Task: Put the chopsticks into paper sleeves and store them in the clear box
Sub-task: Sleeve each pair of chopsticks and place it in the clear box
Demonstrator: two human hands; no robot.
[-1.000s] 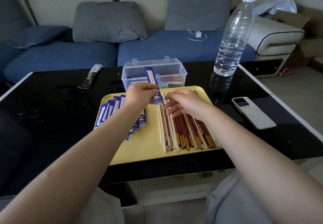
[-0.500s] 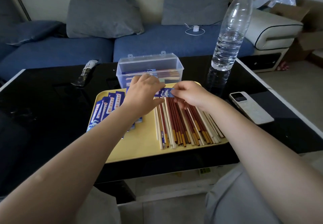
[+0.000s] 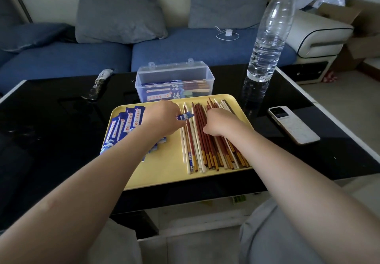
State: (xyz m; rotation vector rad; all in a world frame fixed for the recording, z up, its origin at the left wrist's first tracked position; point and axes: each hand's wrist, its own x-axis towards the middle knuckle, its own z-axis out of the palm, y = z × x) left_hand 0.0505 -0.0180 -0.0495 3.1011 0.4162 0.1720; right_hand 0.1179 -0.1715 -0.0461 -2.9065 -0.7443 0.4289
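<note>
- The right hand (image 3: 218, 124) now lies knuckles-up on the loose heap of red-brown and cream wooden chopsticks (image 3: 207, 138) on the flat yellow plastic tray (image 3: 164, 171), its fingers curled down among the sticks; half a second ago it was pinching one end of the sleeve, so it has let go and dropped to the heap.
- The left hand (image 3: 162, 119) keeps a pinch on a blue printed paper sleeve (image 3: 185, 116), which sticks out sideways over the cream sticks (a second ago it stood upright).
- My reading: the sleeve is ready and the right hand is picking out sticks to feed into it; whether it has any gripped yet I cannot tell.
- The fanned stack of spare blue paper sleeves (image 3: 127, 123) lies on the tray's left half, partly under the left forearm.
- The clear plastic box with an open lid (image 3: 174, 82) stands just behind the tray on the black glossy surface (image 3: 51, 130), already holding some sleeved pairs.
- The view has tipped down slightly compared with the earlier frame.
</note>
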